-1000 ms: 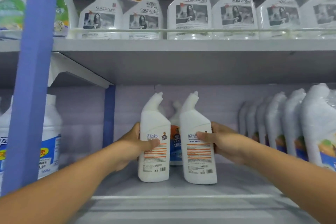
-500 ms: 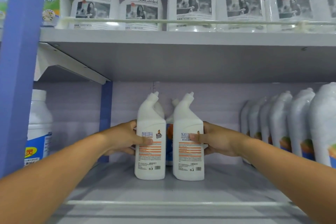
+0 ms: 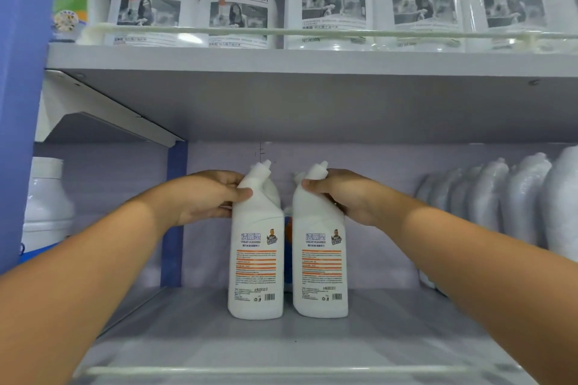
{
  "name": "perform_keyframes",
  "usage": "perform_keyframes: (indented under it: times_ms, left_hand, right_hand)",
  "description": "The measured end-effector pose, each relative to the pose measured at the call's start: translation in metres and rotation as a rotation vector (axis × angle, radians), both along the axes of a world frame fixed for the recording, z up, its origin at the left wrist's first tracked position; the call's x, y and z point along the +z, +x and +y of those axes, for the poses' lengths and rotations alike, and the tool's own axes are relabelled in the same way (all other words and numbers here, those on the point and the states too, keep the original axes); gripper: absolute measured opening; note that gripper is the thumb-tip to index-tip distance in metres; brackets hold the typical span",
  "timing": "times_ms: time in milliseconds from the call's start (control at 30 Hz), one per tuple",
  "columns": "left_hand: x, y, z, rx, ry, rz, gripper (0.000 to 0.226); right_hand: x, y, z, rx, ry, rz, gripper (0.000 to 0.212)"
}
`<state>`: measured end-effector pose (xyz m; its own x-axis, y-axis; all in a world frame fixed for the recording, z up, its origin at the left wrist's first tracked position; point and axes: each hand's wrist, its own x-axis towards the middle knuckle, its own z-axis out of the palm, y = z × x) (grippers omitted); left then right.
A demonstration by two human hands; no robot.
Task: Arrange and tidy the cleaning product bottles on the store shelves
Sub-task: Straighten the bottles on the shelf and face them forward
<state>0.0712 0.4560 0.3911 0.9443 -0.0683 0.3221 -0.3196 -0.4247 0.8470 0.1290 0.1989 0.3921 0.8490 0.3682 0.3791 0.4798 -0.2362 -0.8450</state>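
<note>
Lower shelf, centre of frame: we have two white toilet cleaner bottles standing upright side by side, a narrow gap between them, long axes vertical, angled spouts tipped toward the upper right.

Left hand: fingers curled round the shoulder of the left bottle, thumb across its front just below the spout. The bottle body hangs straight down from the grip to the shelf.

Right hand: gripping the neck and shoulder of the right bottle, thumb on the front. Again the body lies directly below the grip. Each hand is on its own nearer bottle; we judge any slide or turn will pivot on the base, with the hold high on the neck.

Behind the pair, a further bottle with an orange and blue label shows in the gap; we cannot tell more.

Labels, front pair: blue Chinese characters, a small cartoon figure, orange bars of small print, a barcode at lower right. The fine text is unreadable.

Upper shelf: spray bottles marked "SukGarden", one sticker reading "25.00".

Lower right: a row of wrapped white bottles, well apart from the pair.
</note>
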Motion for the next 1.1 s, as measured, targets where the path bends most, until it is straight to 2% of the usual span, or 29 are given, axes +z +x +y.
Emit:
perform_keyframes:
  times_ms: [133,233,300,400,500,600,667,733,833,933,1000,1100]
  left_hand:
    - [0.006,-0.003,-0.005,0.013,0.082,-0.006,0.031]
    - [0.007,-0.007,-0.01,0.047,0.129,-0.018,0.028]
    - [0.006,-0.01,-0.013,0.077,0.146,-0.04,0.028]
    - [0.004,-0.013,-0.018,0.123,0.17,-0.072,0.03]
    - [0.004,-0.016,-0.021,0.15,0.174,-0.085,0.031]
    - [0.002,-0.014,-0.025,0.125,0.093,-0.063,0.036]
    - [0.0,-0.013,-0.028,0.088,-0.034,-0.019,0.039]
    - [-0.001,-0.011,-0.029,0.067,-0.076,0.003,0.042]
    - [-0.003,-0.013,-0.03,0.092,0.018,-0.025,0.045]
    - [-0.007,-0.019,-0.037,0.168,0.167,-0.073,0.05]
    - [-0.01,-0.02,-0.04,0.274,0.301,-0.119,0.063]
    - [-0.012,-0.021,-0.039,0.348,0.443,-0.146,0.083]
  right_hand:
    - [-0.001,-0.001,0.0,-0.01,0.018,-0.025,0.036]
    - [0.0,-0.006,0.0,-0.11,-0.009,-0.113,0.02]
    - [0.0,-0.008,0.0,-0.163,-0.027,-0.165,0.026]
    - [0.0,-0.007,0.002,-0.213,-0.054,-0.207,0.046]
    - [0.003,-0.003,-0.001,-0.17,-0.074,-0.192,0.04]
    - [0.007,0.0,-0.01,0.047,0.027,-0.108,0.034]
    - [0.008,0.002,-0.014,0.031,-0.045,-0.136,0.03]
    - [0.009,0.003,-0.013,-0.048,-0.119,-0.193,0.023]
    - [0.01,0.0,-0.01,-0.124,-0.151,-0.255,0.019]
    - [0.009,-0.005,-0.004,-0.269,-0.284,-0.41,0.035]
    - [0.007,-0.005,0.001,-0.384,-0.387,-0.506,0.045]
    - [0.006,-0.003,0.006,-0.447,-0.424,-0.556,0.049]
